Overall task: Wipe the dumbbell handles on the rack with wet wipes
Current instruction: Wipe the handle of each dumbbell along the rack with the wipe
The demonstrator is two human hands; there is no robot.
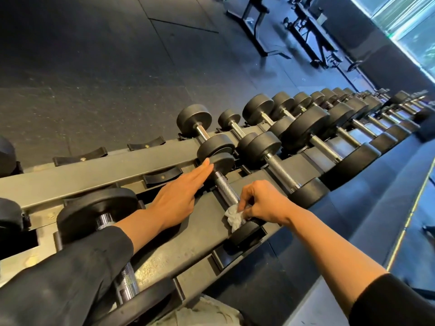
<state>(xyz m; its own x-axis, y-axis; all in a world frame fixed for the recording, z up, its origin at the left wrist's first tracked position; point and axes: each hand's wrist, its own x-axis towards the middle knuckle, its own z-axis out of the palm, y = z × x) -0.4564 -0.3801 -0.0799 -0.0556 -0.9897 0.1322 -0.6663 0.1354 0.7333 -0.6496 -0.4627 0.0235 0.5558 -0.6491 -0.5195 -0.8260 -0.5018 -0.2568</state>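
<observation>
A small dumbbell lies across the rack (94,172), its knurled chrome handle (224,188) bare in the middle. My right hand (261,201) pinches a crumpled white wet wipe (233,217) against the near end of that handle, beside the near black head (244,232). My left hand (181,196) lies flat with straight fingers, fingertips touching the far black head (223,162) of the same dumbbell. Both forearms wear black sleeves pushed back.
A bigger dumbbell (101,210) sits to the left under my left sleeve. A long row of black dumbbells (306,132) runs to the right along both rack tiers. Empty saddles (80,158) line the far rail. Benches (313,36) stand on the dark floor beyond.
</observation>
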